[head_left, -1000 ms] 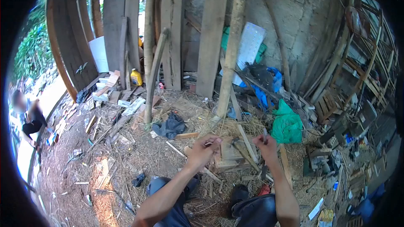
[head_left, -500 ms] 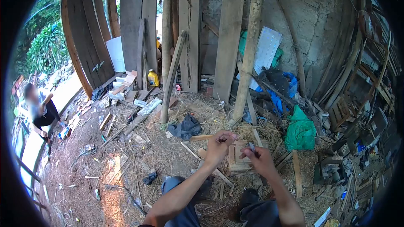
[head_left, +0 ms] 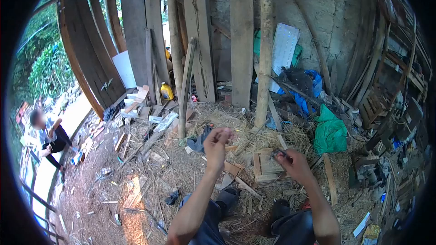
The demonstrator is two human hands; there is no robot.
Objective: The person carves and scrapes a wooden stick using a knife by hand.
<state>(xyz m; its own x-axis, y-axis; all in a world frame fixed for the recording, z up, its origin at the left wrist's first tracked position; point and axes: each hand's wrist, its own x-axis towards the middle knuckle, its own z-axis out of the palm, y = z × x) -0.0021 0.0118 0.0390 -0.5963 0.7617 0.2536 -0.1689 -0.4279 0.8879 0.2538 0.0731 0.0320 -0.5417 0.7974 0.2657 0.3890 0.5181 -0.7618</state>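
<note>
My left hand (head_left: pixel 216 144) is raised over the littered ground, its fingers curled together at the tips. Whatever they may pinch is too small and blurred to make out. My right hand (head_left: pixel 294 162) is closed around a small dark object (head_left: pixel 278 153) with a greyish end, its kind unclear. Just below and beside that hand sits a low wooden block or box (head_left: pixel 269 167) with a raised edge strip. Behind my left hand a dark crumpled cloth (head_left: pixel 197 144) lies on the ground.
Wood scraps, straw and shavings cover the ground. A green sack (head_left: pixel 330 132) lies right of the upright pole (head_left: pixel 264 63). A yellow bottle (head_left: pixel 166 91) stands by leaning boards (head_left: pixel 198 31). Another person (head_left: pixel 53 134) sits at far left. Piled junk (head_left: pixel 386 154) lines the right side.
My hands have moved apart, the left up and leftward, the right a little to the right with the small dark object. The view has shifted slightly.
</note>
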